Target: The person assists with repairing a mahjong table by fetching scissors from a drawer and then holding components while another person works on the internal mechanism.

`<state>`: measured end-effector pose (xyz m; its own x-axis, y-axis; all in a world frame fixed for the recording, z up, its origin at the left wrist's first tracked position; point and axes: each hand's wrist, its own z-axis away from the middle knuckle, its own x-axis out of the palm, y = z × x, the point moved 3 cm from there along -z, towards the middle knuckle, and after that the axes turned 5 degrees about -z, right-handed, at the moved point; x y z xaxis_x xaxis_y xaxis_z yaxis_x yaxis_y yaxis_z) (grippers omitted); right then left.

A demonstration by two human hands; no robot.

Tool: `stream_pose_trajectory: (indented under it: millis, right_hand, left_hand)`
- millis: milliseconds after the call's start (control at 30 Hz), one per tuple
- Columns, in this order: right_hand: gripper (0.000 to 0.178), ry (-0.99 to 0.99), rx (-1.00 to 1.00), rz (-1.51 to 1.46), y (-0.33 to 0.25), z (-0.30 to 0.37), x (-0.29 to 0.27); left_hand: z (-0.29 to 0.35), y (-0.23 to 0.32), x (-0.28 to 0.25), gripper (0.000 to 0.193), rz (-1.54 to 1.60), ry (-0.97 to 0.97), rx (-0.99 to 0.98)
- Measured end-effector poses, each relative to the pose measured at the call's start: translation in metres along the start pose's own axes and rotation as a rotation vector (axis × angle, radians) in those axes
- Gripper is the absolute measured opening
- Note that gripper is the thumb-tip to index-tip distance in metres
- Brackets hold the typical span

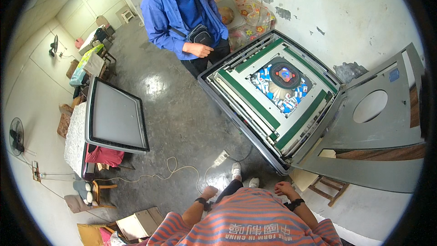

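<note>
My left hand (209, 192) hangs low at my left side, its fingers curled and nothing visible in them. Beside my right hip, my right hand (284, 188) is loosely closed and also appears to hold nothing. It is the nearer one to an automatic mahjong table (244, 129) ahead on the right, whose top is off. Neither hand touches the table. Blue and white mahjong tiles (287, 105) lie jumbled around its round dark centre unit (286, 74), framed by green strips (250, 99). A grey panel (343, 130) with a round hole is tilted up along the table's right side.
A person in a blue shirt (193, 16) stands at the table's far left corner. A dark-rimmed square board (116, 116) leans on a cloth-covered table at left. A pale cable (170, 169) and a power strip (221, 158) lie on the floor by my feet. A wooden stool (334, 191) stands right.
</note>
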<state>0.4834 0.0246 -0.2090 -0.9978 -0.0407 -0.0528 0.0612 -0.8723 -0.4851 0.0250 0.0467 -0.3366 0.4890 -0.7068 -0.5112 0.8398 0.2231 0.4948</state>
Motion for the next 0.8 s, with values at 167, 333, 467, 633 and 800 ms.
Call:
stream_pose_trajectory:
  millis: [167, 333, 467, 633, 800]
  right_hand:
    - [0.028, -0.003, 0.007, -0.042, 0.012, -0.009, -0.003]
    - [0.031, -0.002, 0.013, -0.022, 0.014, -0.015, -0.002]
    - [0.03, 0.018, 0.011, -0.002, 0.005, -0.005, 0.0]
    - [0.029, 0.01, 0.023, -0.007, 0.006, -0.01, -0.001]
    - [0.034, -0.018, 0.03, 0.008, 0.01, -0.011, 0.0]
  left_hand:
    - [0.007, 0.012, -0.007, 0.033, -0.05, 0.01, 0.016]
    - [0.006, 0.011, -0.005, 0.01, -0.012, 0.068, 0.023]
    - [0.002, 0.018, 0.0, 0.015, -0.714, 0.051, 0.403]
    - [-0.001, -0.002, 0.004, 0.016, 0.101, 0.103, 0.09]
    - [0.002, -0.007, 0.004, 0.015, 0.064, 0.085, 0.084]
